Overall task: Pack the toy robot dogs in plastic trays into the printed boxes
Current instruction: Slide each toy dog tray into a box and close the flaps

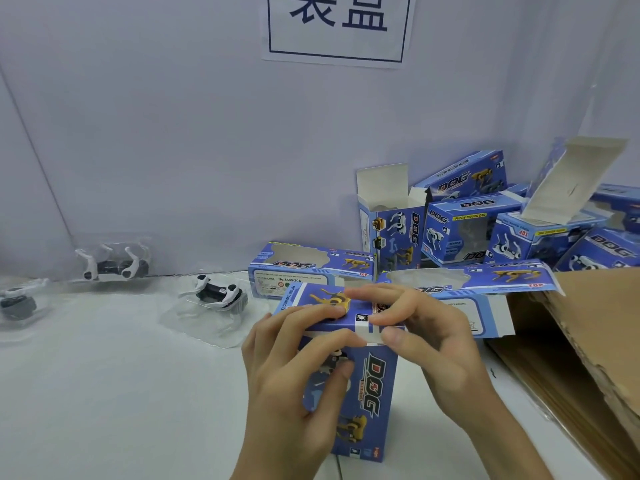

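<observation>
Near centre, a box [367,386] stands on end on the table [104,393], top flap [346,310] folded over.

Left hand [287,368]: curled round the upper box, thumb on the near face, fingers lying over the flap.

Right hand [426,334]: pinches the flap's near edge, thumb at the front and fingers bent on top.

Judged step: tucking the flap shut. Whether a dog is inside cannot be told.

Handling, as judged:
- The box is thin printed card. It looks light and stiff along its creases but soft in the panels, so a hard squeeze would dent it.
- The print looks glossy and may be a little slippery.
- Best hold is at the corners and edges, pressing the flap along its fold line (not mid-panel).

Left and far, three trays lie on the table:
- the nearest tray [218,296] holds a white-and-black dog;
- a second tray [114,263] sits at the wall;
- a third tray [17,299] is at the left edge.

The trays are clear, thin plastic, likely flimsy and springy, and are best lifted by the rim with the dog seated.

Far right there is a pile of boxes [485,230], one open-topped box [391,230] and an unfilled box [311,268] lying on its side. A brown carton [588,323] is on the right.
</observation>
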